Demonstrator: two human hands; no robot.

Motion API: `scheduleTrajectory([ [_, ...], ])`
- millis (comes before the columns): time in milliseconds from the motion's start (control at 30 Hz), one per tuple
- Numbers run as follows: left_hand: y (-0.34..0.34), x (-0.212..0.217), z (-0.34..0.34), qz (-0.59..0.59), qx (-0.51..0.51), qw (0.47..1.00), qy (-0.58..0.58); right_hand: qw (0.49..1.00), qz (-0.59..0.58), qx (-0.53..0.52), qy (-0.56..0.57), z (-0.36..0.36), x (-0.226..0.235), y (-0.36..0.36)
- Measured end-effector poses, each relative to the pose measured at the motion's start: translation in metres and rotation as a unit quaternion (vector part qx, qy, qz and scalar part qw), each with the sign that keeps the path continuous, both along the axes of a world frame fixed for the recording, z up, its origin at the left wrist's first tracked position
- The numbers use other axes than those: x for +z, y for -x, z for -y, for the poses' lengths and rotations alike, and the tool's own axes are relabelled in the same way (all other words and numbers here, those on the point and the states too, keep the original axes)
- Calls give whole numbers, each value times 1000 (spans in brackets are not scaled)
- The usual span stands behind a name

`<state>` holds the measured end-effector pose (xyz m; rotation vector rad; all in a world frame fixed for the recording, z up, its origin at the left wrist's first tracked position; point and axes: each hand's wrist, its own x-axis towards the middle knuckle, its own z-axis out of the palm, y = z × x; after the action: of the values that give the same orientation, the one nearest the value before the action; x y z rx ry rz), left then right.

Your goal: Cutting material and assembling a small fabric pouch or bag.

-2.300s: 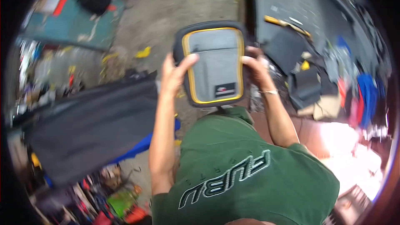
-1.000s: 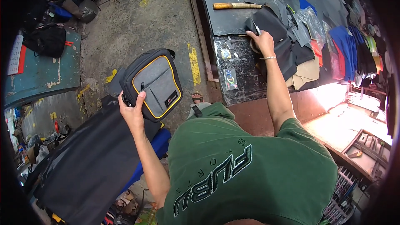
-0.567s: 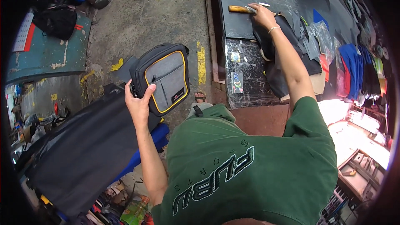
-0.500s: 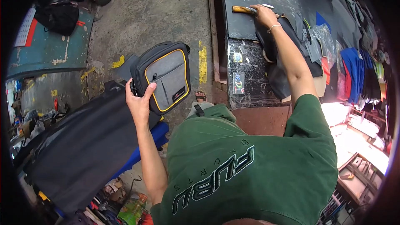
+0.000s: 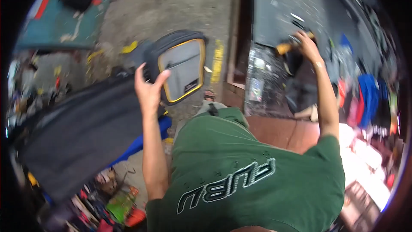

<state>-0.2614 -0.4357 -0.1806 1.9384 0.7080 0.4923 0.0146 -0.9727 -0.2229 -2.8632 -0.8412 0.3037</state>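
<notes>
Presently, a grey, yellow-piped fabric bag point(image 5: 180, 66) is held aloft over the floor in the left hand point(image 5: 148, 88); the right hand point(image 5: 307, 45) is closed round a yellow-handled tool point(image 5: 286, 48) on the dark worktop point(image 5: 274, 8), not yet lifted.

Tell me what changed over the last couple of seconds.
The right hand let go of the grey bag with yellow trim, reached out to the workbench and closed on a wooden-handled tool. The left hand still holds the bag, now lowered to the left.
</notes>
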Motion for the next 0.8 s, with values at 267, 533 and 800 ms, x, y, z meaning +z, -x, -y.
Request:
scheduleTrajectory([
  [267, -1, 19, -30, 80, 14, 971, 225, 901, -187, -121, -373, -182, -23, 105],
  [533, 13, 22, -51, 115, 19, 943, 312, 689, -408, -104, -589, -348, -8, 172],
  [800, 14, 1, -149, 201, 58, 958, 198, 730, -385, -36, -564, -440, 33, 149],
])
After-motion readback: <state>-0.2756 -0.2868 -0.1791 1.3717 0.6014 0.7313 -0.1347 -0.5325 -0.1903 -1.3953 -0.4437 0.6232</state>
